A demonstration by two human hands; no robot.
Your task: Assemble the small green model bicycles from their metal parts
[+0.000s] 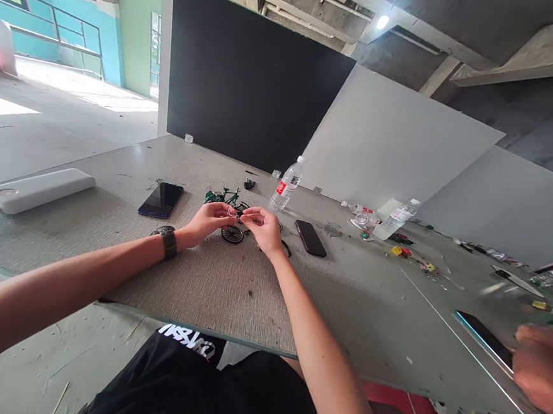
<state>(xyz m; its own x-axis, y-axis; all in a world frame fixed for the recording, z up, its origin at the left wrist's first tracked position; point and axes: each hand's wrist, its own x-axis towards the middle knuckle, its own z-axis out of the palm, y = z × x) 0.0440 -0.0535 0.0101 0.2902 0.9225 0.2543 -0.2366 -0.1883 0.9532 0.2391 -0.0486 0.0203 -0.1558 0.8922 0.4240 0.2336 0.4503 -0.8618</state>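
My left hand (212, 222) pinches a small, thin, silvery part (231, 213) near the black spoked wheel (232, 234); I can't tell what my right hand (264, 230) grips. A slack pinch could drop it.

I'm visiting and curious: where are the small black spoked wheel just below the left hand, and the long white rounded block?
Small black spoked wheel (232, 234): head view, on its hub.
Long white rounded block (37, 188): head view, middle of its top face.
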